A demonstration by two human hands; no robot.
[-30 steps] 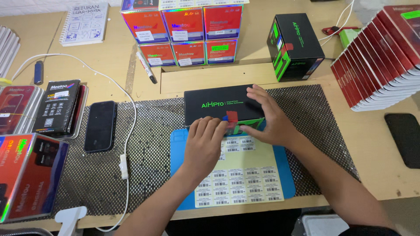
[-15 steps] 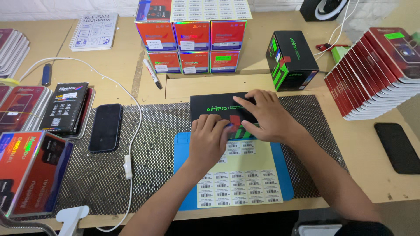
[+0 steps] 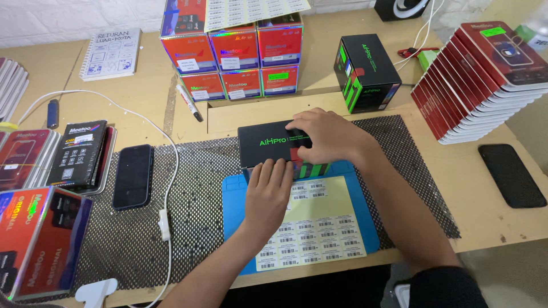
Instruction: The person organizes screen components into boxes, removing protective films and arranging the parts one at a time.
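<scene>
My right fingers (image 3: 302, 122) lie spread and flat on the flat black rectangular cardboard box (image 3: 268, 142), pinning it, I judge, so it cannot slide; the left fingers (image 3: 274, 168), held together, press its near edge, clasping nothing. The box lies flat at the far end of the blue rubber mat (image 3: 365, 228), long axis running left to right, printed face up. Beside my left hand (image 3: 268, 194) lies a yellow sheet of barcode stickers (image 3: 319, 228) on the wooden table (image 3: 479, 217).

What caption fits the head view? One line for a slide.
Both hands, left and right, press a black box above a label sheet on a blue mat.
</scene>
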